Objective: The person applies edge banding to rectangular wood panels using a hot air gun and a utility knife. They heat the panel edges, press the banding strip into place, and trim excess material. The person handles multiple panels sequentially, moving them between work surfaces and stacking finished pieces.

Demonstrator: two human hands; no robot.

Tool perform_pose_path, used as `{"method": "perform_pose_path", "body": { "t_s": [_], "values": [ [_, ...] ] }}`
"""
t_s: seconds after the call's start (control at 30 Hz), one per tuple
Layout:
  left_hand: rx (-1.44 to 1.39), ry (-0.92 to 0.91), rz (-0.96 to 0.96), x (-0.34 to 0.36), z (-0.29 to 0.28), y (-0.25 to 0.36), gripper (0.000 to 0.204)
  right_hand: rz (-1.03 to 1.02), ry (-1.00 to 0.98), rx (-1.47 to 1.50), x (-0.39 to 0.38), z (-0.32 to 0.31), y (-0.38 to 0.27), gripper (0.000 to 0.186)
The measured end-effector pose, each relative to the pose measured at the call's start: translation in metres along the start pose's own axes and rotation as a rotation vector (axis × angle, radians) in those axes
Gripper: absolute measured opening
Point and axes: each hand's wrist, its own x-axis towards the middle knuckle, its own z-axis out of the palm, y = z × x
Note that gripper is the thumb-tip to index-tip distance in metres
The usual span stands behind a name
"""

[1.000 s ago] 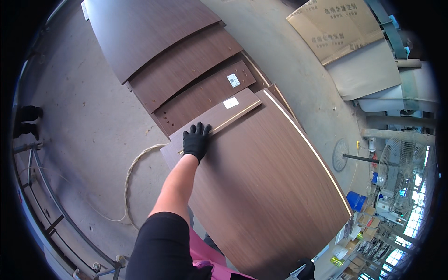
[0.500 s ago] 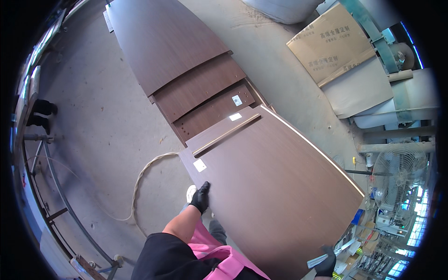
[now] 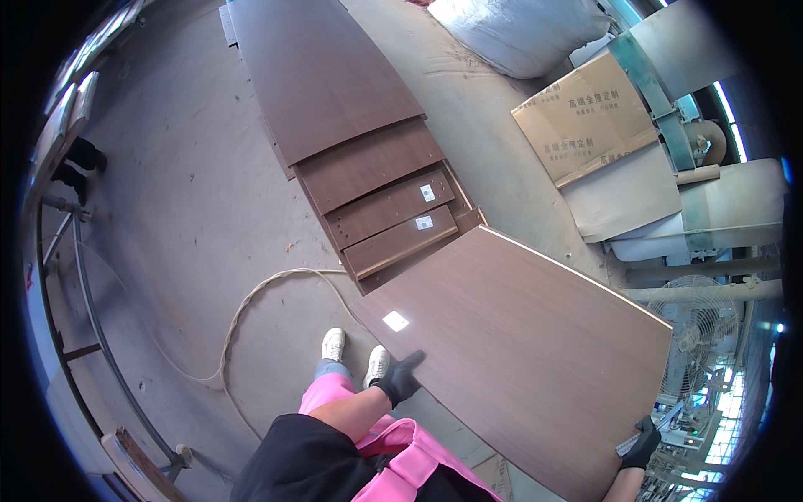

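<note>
A large brown wood-grain panel (image 3: 535, 343) with a pale long edge lies slanted in front of me, a white label (image 3: 395, 321) near its left corner. My left hand (image 3: 400, 381), in a black glove, grips the panel's near edge below that label. At the panel's right end is my gloved right hand (image 3: 642, 445), closed around a thin silvery tool (image 3: 627, 444) and against the panel's edge; its exact kind is unclear. Past the panel's far left corner, a narrow brown board (image 3: 401, 244) with a label lies on the stack of brown boards (image 3: 368, 167).
A pale hose (image 3: 230, 343) curls over the floor at left, beside a metal frame (image 3: 100, 326). Flattened cardboard (image 3: 585, 121) leans at upper right near wrapped rolls (image 3: 694, 50). A caged fan (image 3: 694, 326) stands beyond the panel's right end. My shoes (image 3: 334, 344) are close to the panel.
Both hands have shifted the panel toward the right and nearer me, off the narrow board, which now lies separately on the stack. My head view has moved too.
</note>
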Motion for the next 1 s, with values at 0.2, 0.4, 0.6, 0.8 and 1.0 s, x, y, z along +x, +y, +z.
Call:
{"method": "perform_pose_path", "body": {
  "t_s": [0.2,0.4,0.6,0.8,1.0],
  "values": [
    [0.257,-0.038,-0.018,-0.064,0.03,-0.001,0.043,0.191,0.014,0.199,0.006,-0.039,0.06,0.017],
    [0.496,0.064,0.41,-0.144,0.024,0.0,0.031,0.421,-0.284,0.193,0.004,0.034,0.141,0.02],
    [0.503,0.183,0.982,-0.289,-0.003,-0.028,0.034,0.37,-0.795,0.264,-0.048,0.201,0.076,0.021],
    [0.411,0.455,1.574,-0.425,-0.053,-0.089,0.035,0.155,-1.44,0.453,-0.156,0.371,-0.084,0.023],
    [-0.018,0.424,2.001,-0.515,-0.121,-0.155,0.027,-0.337,-2.0,0.811,-0.374,0.422,-0.267,0.017]
  ]
}}
